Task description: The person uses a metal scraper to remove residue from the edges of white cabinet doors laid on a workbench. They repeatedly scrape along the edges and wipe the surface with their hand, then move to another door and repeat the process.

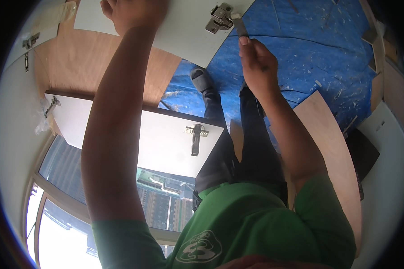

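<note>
My right hand (259,60) is closed around a flat, narrow putty knife (241,29) with a pale lump at its tip. That tip is at the edge of a white cabinet door panel (191,42), right beside a metal hinge (220,18). Over the same panel, further left, is my left hand (137,15). Only one bent finger of it shows clearly; the upper frame edge cuts off the others, so its grip is hidden.
Another white panel (166,139) with a hinge (196,136) stands below my left forearm. Brown plywood (107,62) lies behind it. Paint-spotted blue sheeting (296,58) covers the floor. A pale curved board (330,134) leans at right; a window (67,224) is lower left.
</note>
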A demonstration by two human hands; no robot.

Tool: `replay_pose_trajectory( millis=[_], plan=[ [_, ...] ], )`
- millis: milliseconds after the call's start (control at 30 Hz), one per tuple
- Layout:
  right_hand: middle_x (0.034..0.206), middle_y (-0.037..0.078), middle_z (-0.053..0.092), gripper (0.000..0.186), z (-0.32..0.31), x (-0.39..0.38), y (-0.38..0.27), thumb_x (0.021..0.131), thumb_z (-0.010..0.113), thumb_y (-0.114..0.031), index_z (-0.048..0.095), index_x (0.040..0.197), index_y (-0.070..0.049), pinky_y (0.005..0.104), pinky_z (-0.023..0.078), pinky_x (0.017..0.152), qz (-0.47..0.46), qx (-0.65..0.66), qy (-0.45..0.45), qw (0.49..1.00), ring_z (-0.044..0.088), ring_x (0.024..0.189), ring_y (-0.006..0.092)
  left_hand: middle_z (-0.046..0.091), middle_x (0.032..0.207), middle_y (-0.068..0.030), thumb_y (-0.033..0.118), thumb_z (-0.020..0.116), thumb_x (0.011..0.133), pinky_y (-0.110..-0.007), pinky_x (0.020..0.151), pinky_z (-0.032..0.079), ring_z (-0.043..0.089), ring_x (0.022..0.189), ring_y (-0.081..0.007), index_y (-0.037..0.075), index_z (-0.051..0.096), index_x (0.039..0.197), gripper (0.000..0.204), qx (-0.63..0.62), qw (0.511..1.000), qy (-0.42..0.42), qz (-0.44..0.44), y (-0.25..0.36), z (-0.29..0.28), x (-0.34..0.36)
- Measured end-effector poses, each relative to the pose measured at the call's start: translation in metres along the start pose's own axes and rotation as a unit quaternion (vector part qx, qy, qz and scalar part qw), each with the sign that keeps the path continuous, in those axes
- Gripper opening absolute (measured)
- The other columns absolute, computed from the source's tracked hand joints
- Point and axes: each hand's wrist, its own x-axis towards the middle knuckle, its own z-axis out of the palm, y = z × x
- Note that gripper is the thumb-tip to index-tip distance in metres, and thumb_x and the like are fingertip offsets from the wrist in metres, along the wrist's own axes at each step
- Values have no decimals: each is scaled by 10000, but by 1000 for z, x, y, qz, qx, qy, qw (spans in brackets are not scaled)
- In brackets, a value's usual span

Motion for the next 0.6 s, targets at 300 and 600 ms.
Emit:
replay_pose_trajectory(
  millis=[300,600],
  plan=[
    [613,4,508,403,1,-58,-1,1087,567,-361,607,871,-24,298,392,527,92,58,-100,989,471,549,89,299,1682,-146,515,412,1053,-475,1303,131,214,1578,-301,77,367,1589,694,-27,999,20,6,-2,3,0],
    [610,14,497,383,11,-76,23,1074,598,-316,610,830,-20,303,375,530,-32,-45,-101,993,446,564,93,315,1676,-151,515,420,1036,-473,1300,126,222,1576,-309,83,392,1579,694,-75,997,37,4,-1,4,-4]
  ],
)
